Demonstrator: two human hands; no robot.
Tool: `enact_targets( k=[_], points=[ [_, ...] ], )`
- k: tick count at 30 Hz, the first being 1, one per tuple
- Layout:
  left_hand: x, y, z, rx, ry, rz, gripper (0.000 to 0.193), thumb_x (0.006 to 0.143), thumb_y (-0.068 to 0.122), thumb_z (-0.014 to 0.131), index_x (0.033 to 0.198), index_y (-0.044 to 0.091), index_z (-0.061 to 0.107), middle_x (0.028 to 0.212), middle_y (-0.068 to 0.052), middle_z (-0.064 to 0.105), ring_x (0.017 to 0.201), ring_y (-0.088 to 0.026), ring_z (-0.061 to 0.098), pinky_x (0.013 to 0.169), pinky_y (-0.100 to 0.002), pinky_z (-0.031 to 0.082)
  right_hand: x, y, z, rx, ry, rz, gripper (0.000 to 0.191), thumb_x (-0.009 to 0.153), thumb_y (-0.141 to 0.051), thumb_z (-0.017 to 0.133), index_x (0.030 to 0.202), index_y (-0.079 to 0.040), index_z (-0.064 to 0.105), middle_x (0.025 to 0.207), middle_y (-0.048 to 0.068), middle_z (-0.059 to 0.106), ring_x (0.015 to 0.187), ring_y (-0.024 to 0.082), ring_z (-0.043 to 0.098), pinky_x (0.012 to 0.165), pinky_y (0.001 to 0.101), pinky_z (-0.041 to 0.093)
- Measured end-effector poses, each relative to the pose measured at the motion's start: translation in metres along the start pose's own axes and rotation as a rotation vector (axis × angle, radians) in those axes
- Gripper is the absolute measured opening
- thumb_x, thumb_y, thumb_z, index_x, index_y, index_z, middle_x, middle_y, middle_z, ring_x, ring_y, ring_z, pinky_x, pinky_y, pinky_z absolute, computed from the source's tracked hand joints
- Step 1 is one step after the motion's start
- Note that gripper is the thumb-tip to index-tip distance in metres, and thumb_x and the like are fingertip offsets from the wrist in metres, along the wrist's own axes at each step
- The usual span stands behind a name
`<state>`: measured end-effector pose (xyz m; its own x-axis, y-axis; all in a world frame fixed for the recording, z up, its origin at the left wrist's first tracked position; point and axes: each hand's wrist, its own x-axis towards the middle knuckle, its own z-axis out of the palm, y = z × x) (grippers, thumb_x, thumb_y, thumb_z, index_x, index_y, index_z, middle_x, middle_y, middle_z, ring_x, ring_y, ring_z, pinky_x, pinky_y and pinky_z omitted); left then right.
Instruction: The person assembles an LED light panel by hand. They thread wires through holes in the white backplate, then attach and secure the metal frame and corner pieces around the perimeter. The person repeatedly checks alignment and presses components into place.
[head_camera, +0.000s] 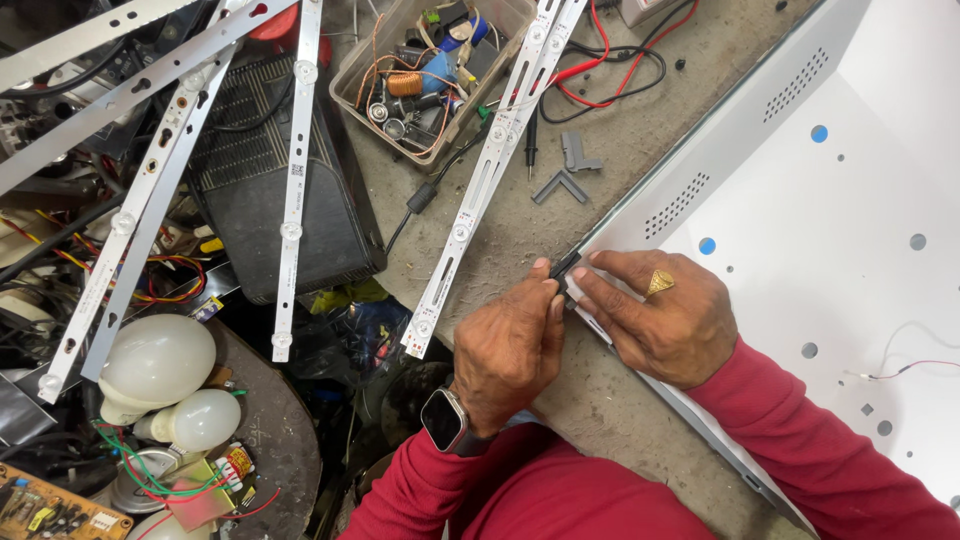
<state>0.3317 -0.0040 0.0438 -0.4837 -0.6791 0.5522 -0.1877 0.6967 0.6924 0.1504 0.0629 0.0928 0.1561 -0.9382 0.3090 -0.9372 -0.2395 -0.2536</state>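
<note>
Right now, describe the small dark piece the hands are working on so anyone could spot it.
Find the big white metal panel on the right. At its near corner edge both hands meet, and the small black clip sits pinched there. Unlike the grey corner brackets lying loose nearby, it is black and held.

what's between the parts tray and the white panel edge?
Head view: an LED strip lies diagonally there, then red and black wires and two small grey brackets on the bench.
</note>
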Motion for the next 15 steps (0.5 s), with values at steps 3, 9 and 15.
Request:
enact_targets(
  k=[3,9,15],
  points=[
    [-0.0001,-0.0005,-0.0013,0.009,-0.007,0.024,0.02,0.097,0.005,0.071,0.111,-0.005,0.062,0.113,-0.026,0.072,0.092,-0.031,0.077,0.071,-0.036,0.062,-0.0025,-0.0037,0.001,0.032,-0.023,0.044,0.038,0.084,-0.02,0.08,0.119,-0.008,0.07,0.115,0.013,0.071,0.097,0.028,0.07,0.076,0.039,0.056],
    [-0.0031,-0.0015,-0.0005,-0.013,-0.012,-0.012,0.017,0.099,0.003,0.069,0.113,-0.004,0.063,0.115,-0.024,0.073,0.095,-0.03,0.078,0.074,-0.035,0.063,-0.0048,-0.0095,0.0028,-0.018,-0.003,0.107,0.043,0.089,-0.022,0.078,0.127,-0.007,0.067,0.122,0.013,0.068,0.106,0.03,0.068,0.085,0.0412,0.056],
    [-0.0021,-0.0008,-0.0039,0.027,-0.056,0.048,0.026,0.093,0.008,0.077,0.112,-0.005,0.064,0.117,-0.028,0.07,0.094,-0.032,0.076,0.071,-0.036,0.062,-0.0023,-0.01,0.0044,-0.169,-0.019,0.122,0.05,0.087,-0.026,0.079,0.133,-0.01,0.068,0.121,0.013,0.066,0.102,0.029,0.066,0.08,0.0416,0.054]
  ],
)
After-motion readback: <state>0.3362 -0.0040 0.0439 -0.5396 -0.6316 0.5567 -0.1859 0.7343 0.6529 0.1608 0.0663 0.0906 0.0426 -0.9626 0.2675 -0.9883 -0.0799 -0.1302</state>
